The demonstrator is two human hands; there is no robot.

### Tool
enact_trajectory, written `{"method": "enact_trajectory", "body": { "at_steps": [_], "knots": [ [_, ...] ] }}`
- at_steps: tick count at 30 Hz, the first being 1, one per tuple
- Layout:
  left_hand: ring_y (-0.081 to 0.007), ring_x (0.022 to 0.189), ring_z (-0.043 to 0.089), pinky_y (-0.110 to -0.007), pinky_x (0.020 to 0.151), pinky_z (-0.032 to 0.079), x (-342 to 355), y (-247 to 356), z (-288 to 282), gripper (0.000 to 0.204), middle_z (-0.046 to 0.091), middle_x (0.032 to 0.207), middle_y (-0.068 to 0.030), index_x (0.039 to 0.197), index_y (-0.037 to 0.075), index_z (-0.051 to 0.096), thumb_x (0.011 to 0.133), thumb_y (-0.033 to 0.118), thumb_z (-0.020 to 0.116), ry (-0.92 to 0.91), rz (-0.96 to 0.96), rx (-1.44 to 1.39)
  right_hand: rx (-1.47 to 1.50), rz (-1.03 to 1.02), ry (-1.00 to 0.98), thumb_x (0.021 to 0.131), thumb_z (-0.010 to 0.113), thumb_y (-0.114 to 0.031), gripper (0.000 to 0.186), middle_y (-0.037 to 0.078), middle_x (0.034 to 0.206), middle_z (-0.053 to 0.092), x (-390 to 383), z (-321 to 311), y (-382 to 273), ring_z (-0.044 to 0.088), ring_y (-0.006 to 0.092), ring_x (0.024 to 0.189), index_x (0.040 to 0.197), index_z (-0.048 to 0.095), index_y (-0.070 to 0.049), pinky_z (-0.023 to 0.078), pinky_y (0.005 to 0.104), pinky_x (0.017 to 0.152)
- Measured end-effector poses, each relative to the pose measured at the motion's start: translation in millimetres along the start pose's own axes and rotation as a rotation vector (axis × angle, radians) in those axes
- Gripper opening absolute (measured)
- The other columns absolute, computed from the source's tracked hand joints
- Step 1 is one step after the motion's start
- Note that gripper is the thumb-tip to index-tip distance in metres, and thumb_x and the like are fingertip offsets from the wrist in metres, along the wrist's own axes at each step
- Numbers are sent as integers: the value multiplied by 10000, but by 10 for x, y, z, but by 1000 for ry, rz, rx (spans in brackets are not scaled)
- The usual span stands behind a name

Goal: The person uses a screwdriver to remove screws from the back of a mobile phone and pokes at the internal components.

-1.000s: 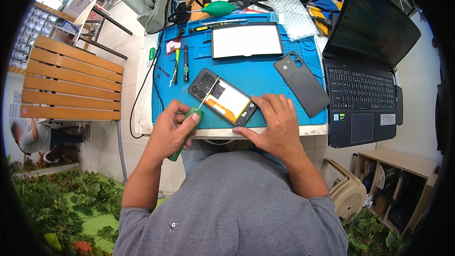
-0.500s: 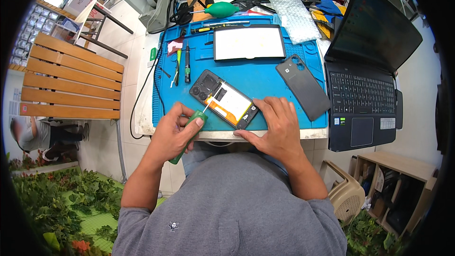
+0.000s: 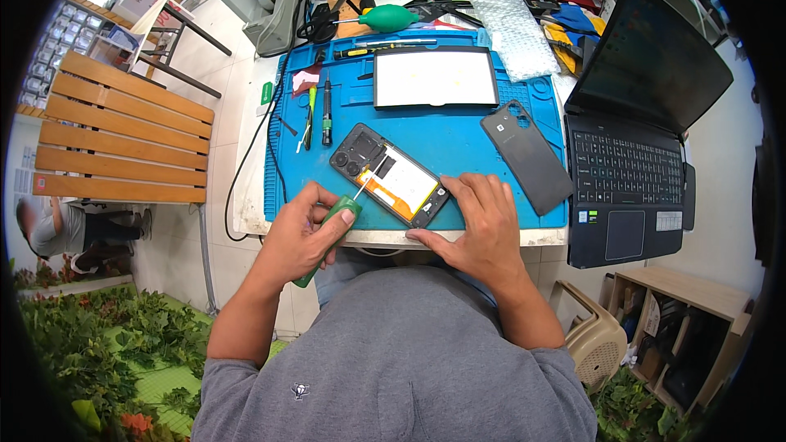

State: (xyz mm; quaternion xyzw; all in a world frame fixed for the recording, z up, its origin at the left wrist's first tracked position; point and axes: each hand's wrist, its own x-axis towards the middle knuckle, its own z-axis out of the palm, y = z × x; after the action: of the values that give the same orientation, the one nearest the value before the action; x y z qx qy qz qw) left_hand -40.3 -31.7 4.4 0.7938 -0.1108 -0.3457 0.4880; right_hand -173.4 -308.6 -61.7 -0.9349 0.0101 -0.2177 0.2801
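An opened smartphone (image 3: 391,176) lies at a slant on the blue mat. Its back is off, exposing dark camera rings, a white area and an orange flex strip. My left hand (image 3: 307,233) is closed around the green handle of a screwdriver (image 3: 350,209). The thin metal shaft reaches over the phone's middle; whether its tip touches cannot be made out. My right hand (image 3: 483,221) frames the phone's lower right corner between thumb and fingers, fingertips against its edge. The removed dark back cover (image 3: 528,160) lies to the right.
A blue work mat (image 3: 303,176) covers the table, with a white panel (image 3: 435,78) at its back. Slim screwdrivers (image 3: 327,115) lie on the left, near a black cable (image 3: 260,127). Behind are a green air blower (image 3: 389,18) and bubble wrap (image 3: 514,37). An open laptop (image 3: 626,164) stands right.
The screwdriver's shaft now extends farther over the phone, toward its middle. My left hand has shifted slightly with it. My right hand stays at the phone's corner.
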Motion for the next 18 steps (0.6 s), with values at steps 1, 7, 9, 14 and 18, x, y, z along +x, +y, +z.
{"method": "enact_trajectory", "body": {
  "at_steps": [1, 7, 9, 14, 18],
  "knots": [
    [-103, 526, 619, -278, 455, 470, 5, 11, 1, 286, 719, 774, -65, 1246, 17, 592, 1194, 254, 742, 3, -8, 3, -1, -1, 2, 780, 1070, -544, 852, 165, 1246, 728, -3, 1, 5, 670, 341, 1131, 1359, 764, 2, 521, 479, 1003],
    [-102, 528, 621, -278, 452, 470, -13, -11, -25, 288, 721, 780, -71, 1247, 10, 592, 1195, 252, 739, -5, 27, -30, 1, -3, -2, 781, 1070, -543, 852, 163, 1243, 732, 12, -14, -7, 673, 341, 1121, 1359, 764, 2, 522, 480, 996],
    [-110, 542, 630, -300, 465, 472, -14, 1, -25, 324, 726, 773, -76, 1253, -7, 594, 1180, 259, 763, -8, 1, -23, 3, -2, 2, 780, 1071, -540, 850, 162, 1244, 732, 9, -7, -8, 673, 341, 1120, 1360, 764, 1, 522, 478, 994],
    [-111, 540, 632, -300, 464, 475, 0, -10, -41, 335, 728, 771, -79, 1257, -7, 595, 1177, 269, 766, -10, -19, -20, -2, -2, 5, 778, 1073, -534, 849, 161, 1249, 732, 11, -11, -12, 672, 339, 1118, 1362, 763, -2, 521, 475, 990],
    [-114, 538, 635, -302, 459, 476, 8, -19, -56, 343, 728, 771, -79, 1259, -8, 597, 1178, 281, 763, -3, -25, -14, -4, -5, 8, 777, 1074, -536, 850, 160, 1252, 732, 4, -8, -5, 672, 337, 1117, 1362, 764, -3, 521, 475, 990]
  ]
}}
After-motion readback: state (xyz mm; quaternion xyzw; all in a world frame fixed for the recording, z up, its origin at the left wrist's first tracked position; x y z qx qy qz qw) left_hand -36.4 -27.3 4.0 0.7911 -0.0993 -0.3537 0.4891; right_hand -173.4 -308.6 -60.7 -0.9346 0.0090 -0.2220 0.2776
